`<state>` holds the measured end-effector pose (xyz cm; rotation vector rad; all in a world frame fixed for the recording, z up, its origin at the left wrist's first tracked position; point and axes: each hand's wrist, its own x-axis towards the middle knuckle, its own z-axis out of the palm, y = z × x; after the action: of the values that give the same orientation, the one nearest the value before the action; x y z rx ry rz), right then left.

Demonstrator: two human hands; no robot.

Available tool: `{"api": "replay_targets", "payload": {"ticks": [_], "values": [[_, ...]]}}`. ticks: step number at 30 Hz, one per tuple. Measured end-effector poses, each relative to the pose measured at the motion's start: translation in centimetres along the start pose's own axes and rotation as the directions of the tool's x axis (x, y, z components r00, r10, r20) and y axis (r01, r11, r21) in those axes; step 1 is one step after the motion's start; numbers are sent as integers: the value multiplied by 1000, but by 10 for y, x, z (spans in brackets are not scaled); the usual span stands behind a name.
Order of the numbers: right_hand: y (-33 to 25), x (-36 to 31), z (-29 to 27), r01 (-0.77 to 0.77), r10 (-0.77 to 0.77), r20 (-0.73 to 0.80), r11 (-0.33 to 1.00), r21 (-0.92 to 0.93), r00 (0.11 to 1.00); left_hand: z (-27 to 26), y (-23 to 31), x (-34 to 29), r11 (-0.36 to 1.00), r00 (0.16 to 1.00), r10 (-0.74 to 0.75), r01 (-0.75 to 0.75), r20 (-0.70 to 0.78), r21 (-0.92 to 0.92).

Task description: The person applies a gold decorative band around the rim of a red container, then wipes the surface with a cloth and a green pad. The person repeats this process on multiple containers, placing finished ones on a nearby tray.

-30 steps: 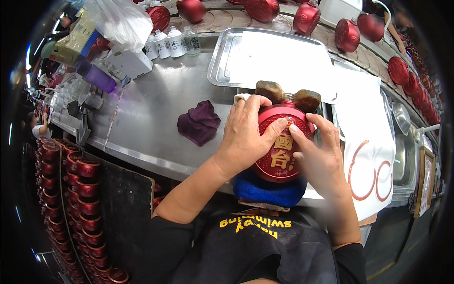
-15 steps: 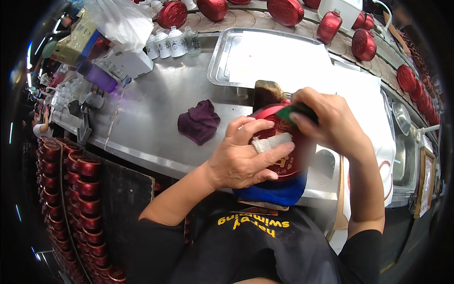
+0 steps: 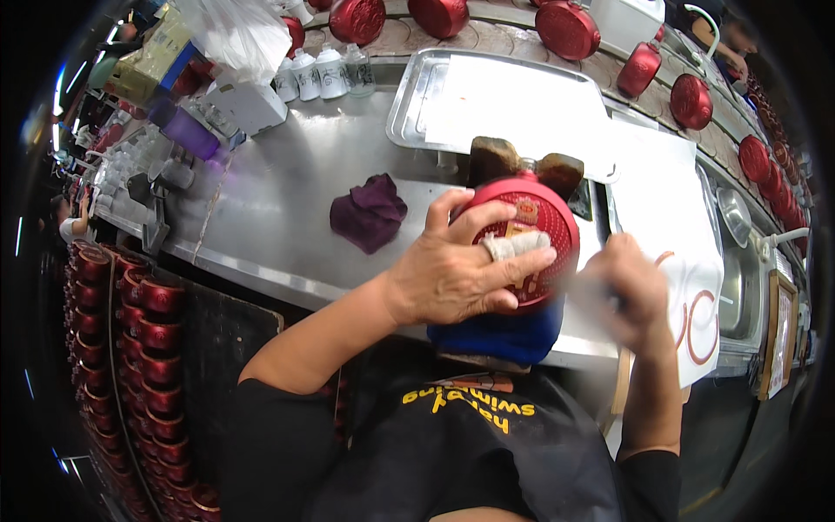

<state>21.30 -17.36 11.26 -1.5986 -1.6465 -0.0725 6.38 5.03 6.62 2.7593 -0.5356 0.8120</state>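
- The round red bottle (image 3: 557,219) sits right of centre in the frame, above a blue cushion (image 3: 496,334); its long axis points up-frame, its neck between two brown blocks (image 3: 561,172).
- Your left hand (image 3: 457,270) is nearer, touching: fingers spread across the bottle's face, one wrapped in white cloth (image 3: 513,246).
- Your right hand (image 3: 631,291) looks curled and blurred, apart at the bottle's lower right; you can't tell whether it grasps anything.

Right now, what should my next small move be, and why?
Probably ease the right hand in toward the round red bottle: the left hand lies across its face, seemingly steadying it on the blue cloth pad, while the right is off to the side, too blurred to show whether it holds anything.
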Motion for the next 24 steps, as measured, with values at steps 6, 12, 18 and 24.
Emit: {"api": "replay_targets", "payload": {"ticks": [6,12,18,24], "values": [[-1,41,25,57,-62,8,853,-519,998,9,54,-51,984,983,-178,177,-42,-34],[-22,72,25,21,23,369,993,-117,929,31,65,-75,883,823,-469,428,-321,-194],[-12,51,42,419,-340,277,853,-312,899,46,59,-79,868,816,-497,462,-296,-183],[-9,19,38,270,-231,195,940,-207,953,28,47,-69,895,844,-445,429,-299,-120]]}}
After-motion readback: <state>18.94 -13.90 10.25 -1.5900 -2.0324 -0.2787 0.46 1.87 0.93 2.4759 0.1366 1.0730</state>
